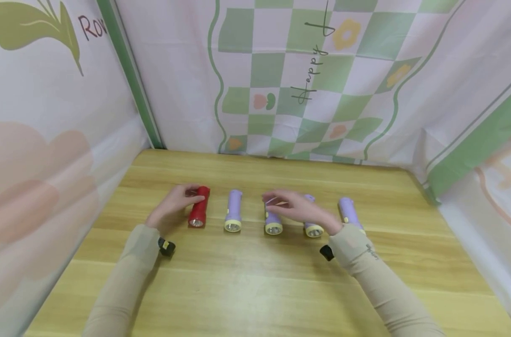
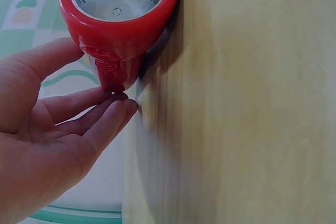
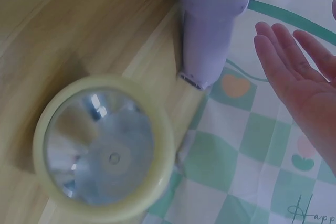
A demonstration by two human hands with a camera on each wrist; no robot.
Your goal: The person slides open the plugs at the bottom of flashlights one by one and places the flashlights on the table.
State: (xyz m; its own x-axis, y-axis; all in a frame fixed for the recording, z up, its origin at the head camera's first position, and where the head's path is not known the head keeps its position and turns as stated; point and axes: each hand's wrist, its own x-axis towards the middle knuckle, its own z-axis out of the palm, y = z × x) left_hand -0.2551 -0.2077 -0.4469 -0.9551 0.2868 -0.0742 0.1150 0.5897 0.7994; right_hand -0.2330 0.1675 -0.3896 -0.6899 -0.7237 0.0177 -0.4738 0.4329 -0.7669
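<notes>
A red flashlight (image 1: 198,211) lies at the left end of a row, lens toward me. My left hand (image 1: 171,206) pinches it by the body, thumb on one side and fingertips on the other, as the left wrist view also shows. Above a purple flashlight with a cream rim (image 1: 273,223) hovers my right hand (image 1: 296,206), its fingers extended and holding nothing. That hand partly hides this flashlight and the purple flashlight (image 1: 313,229) to its right. In the right wrist view the fingers (image 3: 283,56) are apart from the flashlights.
Another purple flashlight (image 1: 233,208) lies between my hands, and one more (image 1: 349,211) at the right end, partly behind my right sleeve. The wooden table (image 1: 238,290) meets printed curtains (image 1: 272,70) at its back and sides.
</notes>
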